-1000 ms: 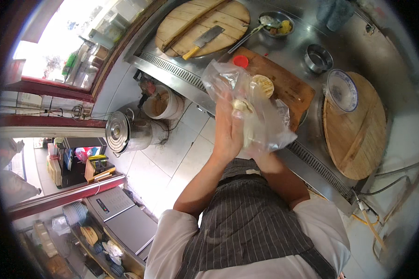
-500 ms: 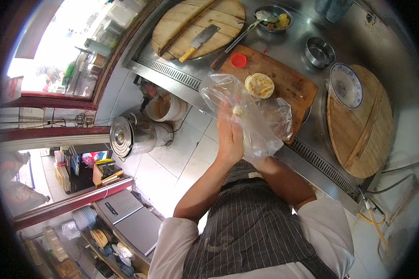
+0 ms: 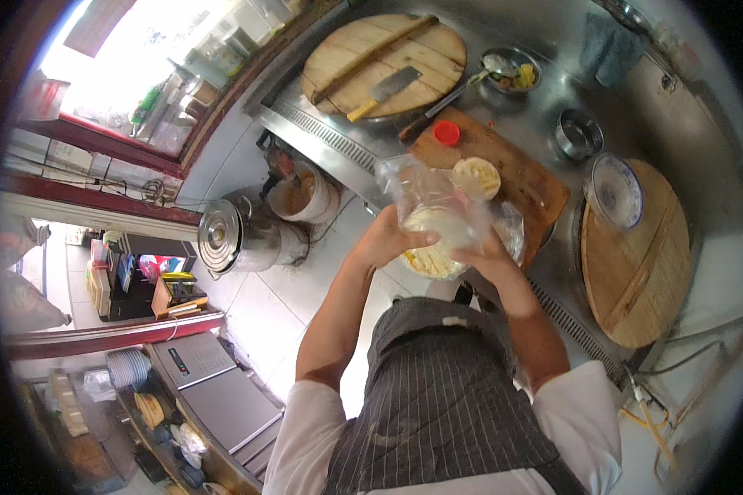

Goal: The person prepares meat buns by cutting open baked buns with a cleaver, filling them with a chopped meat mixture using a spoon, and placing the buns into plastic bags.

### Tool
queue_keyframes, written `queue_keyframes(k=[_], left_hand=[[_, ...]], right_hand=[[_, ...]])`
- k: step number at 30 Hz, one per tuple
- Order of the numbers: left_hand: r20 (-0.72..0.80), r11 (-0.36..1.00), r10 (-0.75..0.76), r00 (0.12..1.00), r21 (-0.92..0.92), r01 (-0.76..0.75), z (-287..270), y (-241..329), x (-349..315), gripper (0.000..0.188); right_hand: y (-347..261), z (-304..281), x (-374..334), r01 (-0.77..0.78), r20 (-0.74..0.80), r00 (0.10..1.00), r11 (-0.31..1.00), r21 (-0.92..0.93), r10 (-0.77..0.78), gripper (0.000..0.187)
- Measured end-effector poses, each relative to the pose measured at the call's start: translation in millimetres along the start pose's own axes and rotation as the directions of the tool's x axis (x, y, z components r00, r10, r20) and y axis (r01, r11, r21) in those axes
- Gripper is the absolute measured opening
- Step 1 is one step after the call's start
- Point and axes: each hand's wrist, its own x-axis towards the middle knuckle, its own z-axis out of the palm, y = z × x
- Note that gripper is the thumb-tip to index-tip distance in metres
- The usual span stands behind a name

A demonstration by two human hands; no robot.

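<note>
In front of my apron, both hands hold a clear plastic bag (image 3: pixel 404 175) around a round, pale flatbread (image 3: pixel 432 262) with browned stripes. My left hand (image 3: pixel 381 239) grips its left side, with the thumb across the top. On the right side, my right hand (image 3: pixel 489 256) has its fingers curled round, partly blurred. Whether the bread's lower edge sticks out of the bag is hard to tell. A second striped flatbread (image 3: pixel 476 177) lies on the wooden cutting board (image 3: pixel 532 180) just beyond, close to a red lid (image 3: pixel 446 133) and another crumpled clear bag (image 3: pixel 510 229).
On the steel counter are a round wooden lid (image 3: pixel 338 62) with a cleaver (image 3: pixel 384 93), a bowl of food (image 3: pixel 530 76) with a spoon, and a steel bowl (image 3: pixel 578 134). A patterned bowl (image 3: pixel 616 191) rests on another wooden lid (image 3: pixel 636 272). A lidded pot (image 3: pixel 220 238) and bucket (image 3: pixel 309 198) stand left.
My hands have moved apart from being pressed together around the bag. The striped flatbread between them now shows. The view has shifted slightly.
</note>
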Motion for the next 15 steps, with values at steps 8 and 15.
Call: queue_keyframes(k=[8,15], left_hand=[[0.410,0.781,-0.162,0.897,0.609,-0.137,-19.5,7.8,0.6,0.069],[0.366,0.942,0.112,0.924,0.257,-0.216,8.6,-2.5,-17.9,0.035]], right_hand=[[-17.8,22.7,41.0,0.215,0.469,0.883,0.876,-0.432,0.014,0.019],[-25.0,14.0,38.2,-0.186,0.254,0.948,0.982,-0.042,0.190,0.046]])
